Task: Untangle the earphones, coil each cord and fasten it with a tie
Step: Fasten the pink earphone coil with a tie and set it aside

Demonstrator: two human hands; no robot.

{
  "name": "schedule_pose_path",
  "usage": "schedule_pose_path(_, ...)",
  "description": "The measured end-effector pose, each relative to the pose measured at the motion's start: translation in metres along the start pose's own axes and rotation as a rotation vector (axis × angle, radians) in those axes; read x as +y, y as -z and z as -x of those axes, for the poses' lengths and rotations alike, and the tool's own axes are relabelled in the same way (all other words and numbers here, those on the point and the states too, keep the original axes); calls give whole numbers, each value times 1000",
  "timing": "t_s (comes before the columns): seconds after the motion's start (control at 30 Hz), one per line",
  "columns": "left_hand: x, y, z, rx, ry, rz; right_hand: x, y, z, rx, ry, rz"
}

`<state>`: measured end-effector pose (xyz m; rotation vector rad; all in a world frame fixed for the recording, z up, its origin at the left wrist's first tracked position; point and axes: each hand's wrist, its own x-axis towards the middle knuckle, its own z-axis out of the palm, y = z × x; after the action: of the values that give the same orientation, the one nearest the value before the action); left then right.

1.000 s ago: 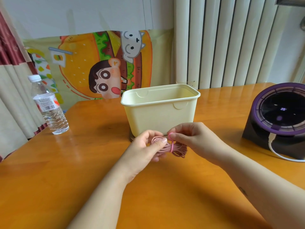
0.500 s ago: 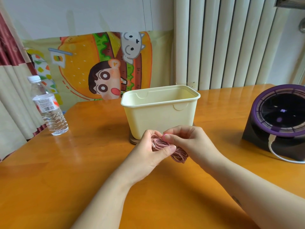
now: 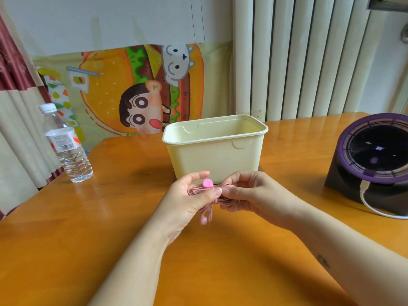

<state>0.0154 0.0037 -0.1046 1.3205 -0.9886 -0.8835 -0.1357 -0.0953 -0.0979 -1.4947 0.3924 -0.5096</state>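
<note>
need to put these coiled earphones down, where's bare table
Bare table lies between water bottle and cream box, between box and purple device, and at the near left corner. Crowded: in front of the box, where left hand and right hand hold pink earphones.

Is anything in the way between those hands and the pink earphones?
Nothing visible. The left hand and the right hand both hold the coiled earphones directly, and the pink tie sits on top of the bundle. The cream tub stands just behind them, not in between.
</note>
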Motion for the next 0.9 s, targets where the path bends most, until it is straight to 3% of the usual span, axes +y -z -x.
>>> schedule_pose_path(0.1, 0, -1, 0, 42, 20, -2, -2, 3, 1, -6, 17, 105)
schedule_pose_path(0.23, 2, 3, 1, 47, 50, 17, -11, 3, 6, 52, 237, 624)
schedule_pose_path(0.37, 4, 3, 2, 11, 56, 7, -17, 0, 9, 97, 389, 962)
schedule_pose_path(0.5, 8, 0, 3, -15, 38, 203, -17, 4, 8, 206, 442, 990)
schedule_pose_path(0.6, 9, 4, 2, 73, 6, 278, -21, 8, 6, 304, 459, 922)
schedule_pose_path(0.67, 9, 9, -2, 212, -93, 136, -26, 9, 4, 356, 484, 858)
schedule_pose_path(0.77, 16, 18, -14, 439, -290, -271, -43, 7, -1, 420, 531, 756)
schedule_pose_path(0.9, 29, 24, -38, 482, -432, -867, -76, 11, -24, 528, 583, 664)
